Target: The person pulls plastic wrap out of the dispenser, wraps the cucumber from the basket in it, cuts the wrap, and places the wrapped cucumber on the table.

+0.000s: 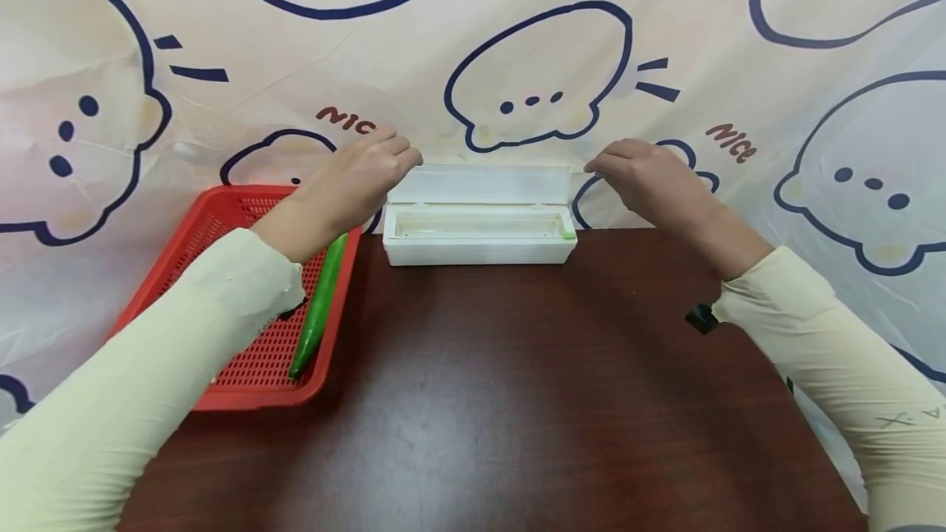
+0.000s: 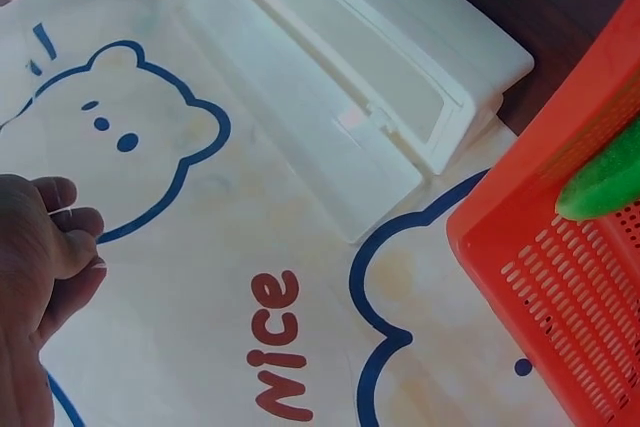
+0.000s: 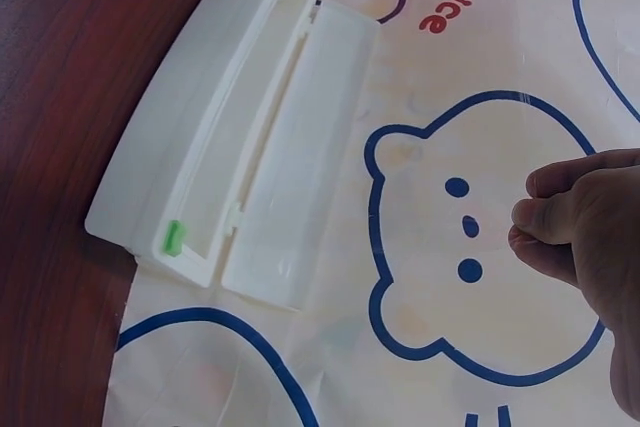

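Note:
My left hand (image 1: 362,175) is raised over the right rim of the red basket, left of the white plastic wrap dispenser (image 1: 480,251). Level with it, my right hand (image 1: 654,179) is raised at the dispenser's right. Thumb and fingers pinch together on both hands. A thin bright edge of clear plastic wrap (image 2: 62,211) shows at the left fingertips; most of the sheet is almost invisible against the patterned backdrop. The dispenser's lid (image 1: 480,185) stands open against the backdrop, and a small green slider (image 3: 174,238) sits at one end of its rim.
At the left stands a red perforated basket (image 1: 259,401) with a long green vegetable (image 1: 319,310) lying along its right side, partly behind my left forearm. The dark brown table (image 1: 517,401) meets a cartoon-printed sheet (image 1: 532,64) at the back.

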A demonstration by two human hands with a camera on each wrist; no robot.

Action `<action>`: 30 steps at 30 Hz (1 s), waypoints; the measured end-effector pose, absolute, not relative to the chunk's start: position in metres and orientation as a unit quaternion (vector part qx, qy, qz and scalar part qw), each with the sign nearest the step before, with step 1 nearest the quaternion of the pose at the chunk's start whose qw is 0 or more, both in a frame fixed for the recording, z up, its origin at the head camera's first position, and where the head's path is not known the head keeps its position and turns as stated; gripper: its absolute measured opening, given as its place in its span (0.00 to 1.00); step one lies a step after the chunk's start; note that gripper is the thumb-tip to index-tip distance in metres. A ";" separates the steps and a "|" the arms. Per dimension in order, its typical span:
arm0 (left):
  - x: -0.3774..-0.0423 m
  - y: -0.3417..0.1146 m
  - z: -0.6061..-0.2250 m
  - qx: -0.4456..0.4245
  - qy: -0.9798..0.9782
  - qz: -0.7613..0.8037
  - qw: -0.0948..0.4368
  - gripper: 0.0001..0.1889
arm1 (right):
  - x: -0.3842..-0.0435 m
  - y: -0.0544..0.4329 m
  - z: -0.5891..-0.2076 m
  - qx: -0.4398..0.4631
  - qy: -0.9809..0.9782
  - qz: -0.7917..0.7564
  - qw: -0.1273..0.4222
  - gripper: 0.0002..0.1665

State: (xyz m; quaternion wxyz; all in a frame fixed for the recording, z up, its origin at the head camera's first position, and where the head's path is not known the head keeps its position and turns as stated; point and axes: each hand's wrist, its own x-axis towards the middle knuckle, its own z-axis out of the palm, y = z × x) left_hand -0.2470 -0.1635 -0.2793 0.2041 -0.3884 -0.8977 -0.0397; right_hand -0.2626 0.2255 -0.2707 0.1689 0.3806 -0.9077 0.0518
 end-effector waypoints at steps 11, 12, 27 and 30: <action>-0.246 -0.163 -0.276 -0.385 -0.895 -0.031 0.224 0.16 | -0.259 0.225 -0.263 0.378 -0.907 0.048 0.179 0.17; -0.245 -0.164 -0.274 -0.385 -0.894 -0.033 0.225 0.16 | -0.259 0.225 -0.262 0.379 -0.906 0.047 0.183 0.17; -0.236 -0.164 -0.268 -0.381 -0.893 -0.037 0.238 0.17 | -0.249 0.225 -0.252 0.379 -0.905 0.053 0.187 0.19; -0.233 -0.163 -0.264 -0.377 -0.894 -0.046 0.237 0.18 | -0.244 0.227 -0.250 0.375 -0.905 0.059 0.193 0.20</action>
